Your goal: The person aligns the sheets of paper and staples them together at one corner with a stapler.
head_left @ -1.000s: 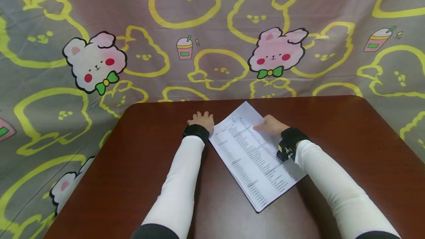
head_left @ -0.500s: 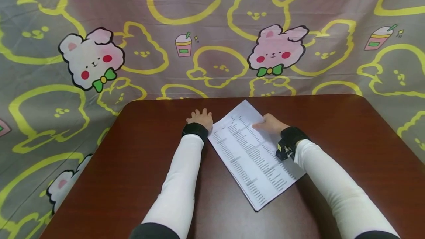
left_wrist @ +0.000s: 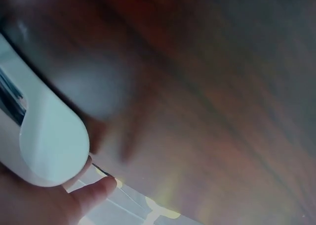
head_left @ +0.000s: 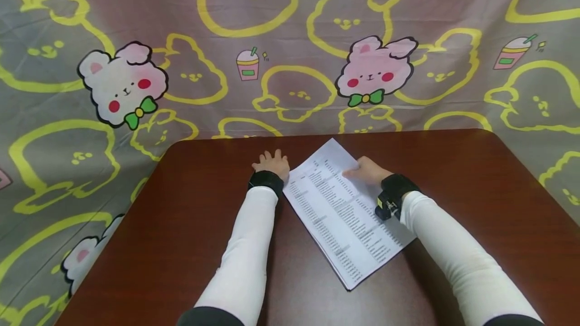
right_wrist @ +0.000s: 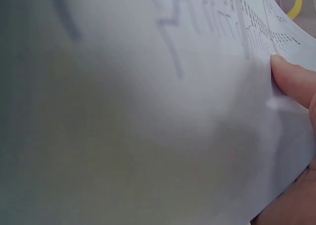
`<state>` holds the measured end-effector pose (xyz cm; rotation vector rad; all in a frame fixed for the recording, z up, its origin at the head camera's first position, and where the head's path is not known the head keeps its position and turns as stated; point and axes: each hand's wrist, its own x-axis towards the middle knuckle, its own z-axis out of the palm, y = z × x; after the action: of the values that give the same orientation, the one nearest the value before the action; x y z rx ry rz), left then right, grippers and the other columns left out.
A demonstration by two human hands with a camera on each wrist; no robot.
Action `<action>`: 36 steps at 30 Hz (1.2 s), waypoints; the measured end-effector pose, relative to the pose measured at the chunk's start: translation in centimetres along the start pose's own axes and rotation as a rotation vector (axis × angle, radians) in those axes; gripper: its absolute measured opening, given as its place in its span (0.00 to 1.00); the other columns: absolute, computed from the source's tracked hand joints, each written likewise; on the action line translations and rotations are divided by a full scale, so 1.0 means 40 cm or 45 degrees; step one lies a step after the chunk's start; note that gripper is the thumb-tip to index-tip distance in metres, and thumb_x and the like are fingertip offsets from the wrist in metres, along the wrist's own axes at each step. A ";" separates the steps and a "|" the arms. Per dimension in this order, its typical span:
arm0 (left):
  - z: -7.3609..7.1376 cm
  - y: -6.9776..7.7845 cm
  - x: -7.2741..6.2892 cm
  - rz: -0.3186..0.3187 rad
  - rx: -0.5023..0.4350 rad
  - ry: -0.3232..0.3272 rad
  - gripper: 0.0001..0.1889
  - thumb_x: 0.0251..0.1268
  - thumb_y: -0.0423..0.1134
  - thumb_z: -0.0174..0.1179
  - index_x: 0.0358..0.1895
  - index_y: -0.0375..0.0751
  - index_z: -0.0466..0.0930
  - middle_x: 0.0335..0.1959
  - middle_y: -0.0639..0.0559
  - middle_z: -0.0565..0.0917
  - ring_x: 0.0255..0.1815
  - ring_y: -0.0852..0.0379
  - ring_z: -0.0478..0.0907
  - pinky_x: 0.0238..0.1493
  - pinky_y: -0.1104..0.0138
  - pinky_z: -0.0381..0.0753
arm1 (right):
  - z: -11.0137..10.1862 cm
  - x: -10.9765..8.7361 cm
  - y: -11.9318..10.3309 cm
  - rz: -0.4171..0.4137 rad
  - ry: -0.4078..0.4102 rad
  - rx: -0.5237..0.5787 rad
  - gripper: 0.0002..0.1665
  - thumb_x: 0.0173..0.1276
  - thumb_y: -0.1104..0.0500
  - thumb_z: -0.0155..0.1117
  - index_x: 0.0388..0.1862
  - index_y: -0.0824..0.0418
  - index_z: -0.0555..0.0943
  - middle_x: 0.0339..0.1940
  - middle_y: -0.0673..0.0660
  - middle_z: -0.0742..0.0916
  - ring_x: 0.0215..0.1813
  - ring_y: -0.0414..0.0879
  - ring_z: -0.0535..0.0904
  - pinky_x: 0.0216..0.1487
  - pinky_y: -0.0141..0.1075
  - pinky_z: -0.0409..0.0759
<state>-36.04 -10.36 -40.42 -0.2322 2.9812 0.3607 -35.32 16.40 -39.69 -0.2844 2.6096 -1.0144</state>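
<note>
A thin stack of printed paper [head_left: 346, 215] lies at a slant on the table, covered in columns of text. My right hand [head_left: 370, 171] pinches its right edge, thumb [right_wrist: 294, 79] on top and the other fingers underneath. At the stack's left corner is my left hand [head_left: 274, 164], its fingers spread and straight, pointing away. Against the palm in the left wrist view lies a smooth white thing [left_wrist: 54, 136] with a rounded end and a dark slot; I cannot tell what it is. The head view hides it beneath the hand.
The brown wooden table [head_left: 204, 245] has rounded far corners. Behind it and along the left side hangs a grey-pink curtain [head_left: 290, 39] with yellow outlines and cartoon rabbits. Both wrists wear black bands [head_left: 266, 180], and white sleeves cover the arms.
Both hands and the paper stack stay in nearly the same place. The whole head view shifts slightly.
</note>
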 end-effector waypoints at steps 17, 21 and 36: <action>0.016 0.002 -0.021 -0.011 0.059 0.008 0.27 0.80 0.50 0.30 0.78 0.53 0.46 0.75 0.34 0.52 0.73 0.35 0.49 0.65 0.37 0.52 | 0.018 -0.004 0.008 0.014 -0.031 0.025 0.22 0.71 0.51 0.62 0.48 0.70 0.81 0.30 0.58 0.85 0.32 0.49 0.79 0.36 0.37 0.72; 0.022 0.006 -0.013 -0.038 0.096 -0.024 0.28 0.80 0.51 0.27 0.79 0.52 0.42 0.76 0.33 0.47 0.74 0.33 0.45 0.65 0.35 0.48 | 0.016 -0.008 0.005 0.022 -0.041 0.017 0.21 0.71 0.51 0.62 0.47 0.71 0.81 0.29 0.58 0.84 0.31 0.50 0.79 0.35 0.37 0.72; -0.005 0.007 -0.017 -0.001 0.096 -0.022 0.29 0.79 0.50 0.25 0.78 0.46 0.43 0.76 0.32 0.46 0.75 0.35 0.40 0.66 0.35 0.42 | -0.009 0.012 -0.004 0.020 -0.030 -0.050 0.23 0.70 0.51 0.62 0.50 0.71 0.79 0.31 0.59 0.83 0.35 0.51 0.78 0.38 0.38 0.71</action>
<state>-35.43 -10.04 -40.04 -0.2210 2.9701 0.2488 -35.90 16.36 -39.46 -0.2827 2.6088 -0.9497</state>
